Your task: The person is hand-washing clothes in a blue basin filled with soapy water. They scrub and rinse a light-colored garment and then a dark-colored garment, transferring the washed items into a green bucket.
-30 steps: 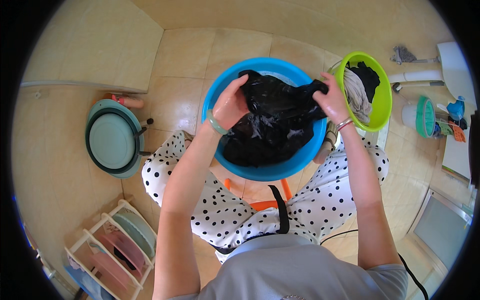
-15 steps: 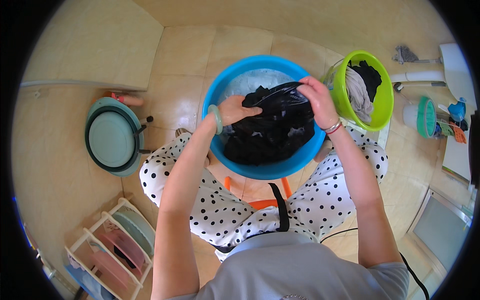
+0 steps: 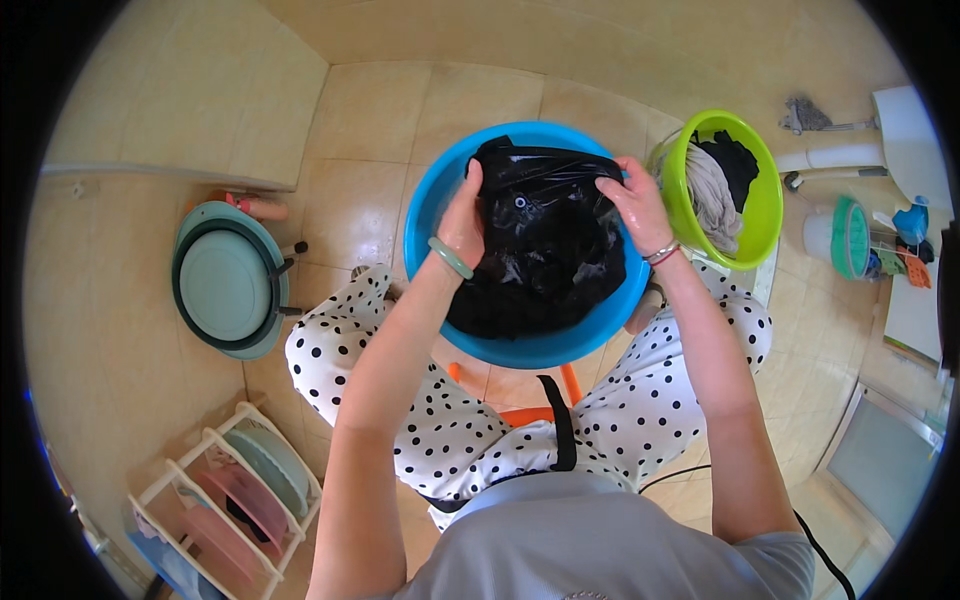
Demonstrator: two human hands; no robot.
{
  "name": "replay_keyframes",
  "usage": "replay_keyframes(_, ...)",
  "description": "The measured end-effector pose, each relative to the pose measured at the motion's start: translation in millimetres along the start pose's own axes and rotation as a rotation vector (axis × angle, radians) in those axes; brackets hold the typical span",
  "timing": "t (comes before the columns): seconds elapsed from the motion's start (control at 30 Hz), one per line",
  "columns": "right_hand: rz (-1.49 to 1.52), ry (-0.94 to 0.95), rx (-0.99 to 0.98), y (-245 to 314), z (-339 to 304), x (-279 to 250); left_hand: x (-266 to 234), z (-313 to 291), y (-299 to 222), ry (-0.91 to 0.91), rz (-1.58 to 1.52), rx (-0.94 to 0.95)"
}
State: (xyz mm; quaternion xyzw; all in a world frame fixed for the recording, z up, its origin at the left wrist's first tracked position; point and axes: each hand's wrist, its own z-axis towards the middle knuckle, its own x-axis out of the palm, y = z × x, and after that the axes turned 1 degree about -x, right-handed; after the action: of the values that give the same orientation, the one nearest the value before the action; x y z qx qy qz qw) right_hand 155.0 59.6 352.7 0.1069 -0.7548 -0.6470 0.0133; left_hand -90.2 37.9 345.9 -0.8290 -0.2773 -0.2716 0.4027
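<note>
While hands grip, glossy black cloth, seemingly wet, round blue basin

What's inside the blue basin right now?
The blue basin holds a wet black garment, gripped at its top edge by the left hand and right hand. The cloth covers the basin's bottom, so any water is hidden.

A home washing area, likely a bathroom or laundry corner: glossy beige floor tiles run up to a tiled wall. A round blue plastic basin of wet dark laundry sits on the floor, a lime-green plastic tub of clothes beside it. A white wire rack stores pastel basins, and a mop lies nearby.
</note>
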Motion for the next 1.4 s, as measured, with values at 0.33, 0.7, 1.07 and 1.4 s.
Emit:
replay_keyframes(0.33,-0.537,0.066,-0.583,-5,-51,133,-14,-6,86,0.193,-0.459,-0.001)
replay_keyframes(0.7,-0.543,-0.033,-0.399,-37,-70,141,-31,12,117,0.122,-0.534,-0.266)
replay_keyframes(1.07,-0.73,-0.018,-0.368,-78,-33,132,-55,15,139,-0.462,-0.206,-0.143)
replay_keyframes(1.4,-0.892,-0.141,-0.125,-111,-7,100,-8,4,134,-0.629,-0.168,-0.338)
